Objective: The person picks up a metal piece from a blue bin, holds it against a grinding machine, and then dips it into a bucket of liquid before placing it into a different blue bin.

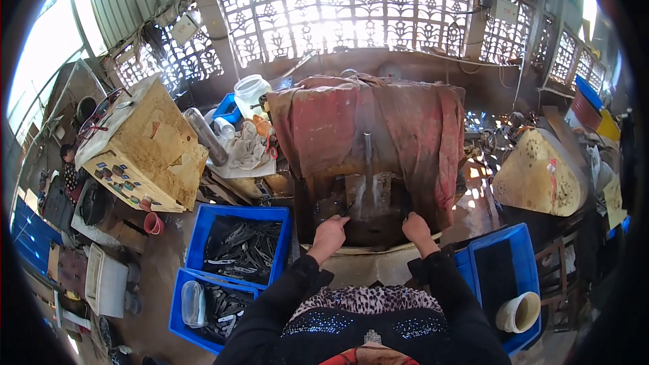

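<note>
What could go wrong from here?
1. The left hand and right hand are bare, on either side of the upright grey bar; if anything there spins, fingers could get hurt.
2. The red cloth hangs loosely around the opening, so a fold might drop or snag.
3. The blue crates sit close on the person's left; a sidestep could bump them.

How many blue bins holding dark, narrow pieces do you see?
2: the farther blue bin and the nearer blue bin, one beyond the other on the person's left. Others could be hidden from this view.
</note>
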A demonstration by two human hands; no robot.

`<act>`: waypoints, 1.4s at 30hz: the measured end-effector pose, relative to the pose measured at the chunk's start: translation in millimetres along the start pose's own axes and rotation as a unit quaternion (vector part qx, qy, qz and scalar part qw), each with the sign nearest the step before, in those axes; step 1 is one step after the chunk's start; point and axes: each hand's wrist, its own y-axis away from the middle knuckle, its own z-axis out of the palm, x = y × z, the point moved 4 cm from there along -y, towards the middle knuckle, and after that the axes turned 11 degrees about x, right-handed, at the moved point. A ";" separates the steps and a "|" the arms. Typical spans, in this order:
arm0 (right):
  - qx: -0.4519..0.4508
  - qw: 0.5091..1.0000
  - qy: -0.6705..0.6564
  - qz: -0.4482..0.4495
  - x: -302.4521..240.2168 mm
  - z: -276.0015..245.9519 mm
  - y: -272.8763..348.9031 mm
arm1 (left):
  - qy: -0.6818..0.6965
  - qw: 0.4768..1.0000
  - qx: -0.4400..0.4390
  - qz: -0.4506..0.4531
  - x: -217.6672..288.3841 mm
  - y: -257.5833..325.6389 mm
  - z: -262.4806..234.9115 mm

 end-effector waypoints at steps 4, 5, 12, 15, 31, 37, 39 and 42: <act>0.002 1.000 -0.003 -0.001 2.6 -0.7 -0.6 | 0.003 1.000 0.005 0.000 0.8 -0.7 2.3; 0.004 1.000 -0.004 0.000 3.2 -1.1 -0.9 | 0.003 1.000 0.005 -0.001 1.0 -1.2 2.9; 0.007 1.000 -0.001 -0.012 -0.8 1.2 1.1 | -0.012 1.000 -0.005 0.006 -2.3 1.1 2.1; 0.010 0.999 0.008 -0.029 3.7 4.6 -2.7 | -0.009 1.000 -0.005 -0.006 -1.2 2.1 1.3; 0.009 0.999 0.040 -0.036 7.5 11.0 -6.3 | -0.008 0.998 -0.051 -0.026 -3.8 2.5 0.3; -0.018 0.999 0.029 -0.020 10.9 12.7 -14.8 | -0.008 0.998 -0.059 -0.010 -0.9 0.8 1.4; -0.017 1.000 0.016 -0.017 11.9 14.7 -19.3 | -0.007 0.998 -0.066 -0.009 -1.6 0.8 1.8; 0.108 0.984 -0.101 -0.102 -26.6 -6.9 -39.2 | -0.004 0.997 -0.080 -0.011 -1.4 -0.7 3.0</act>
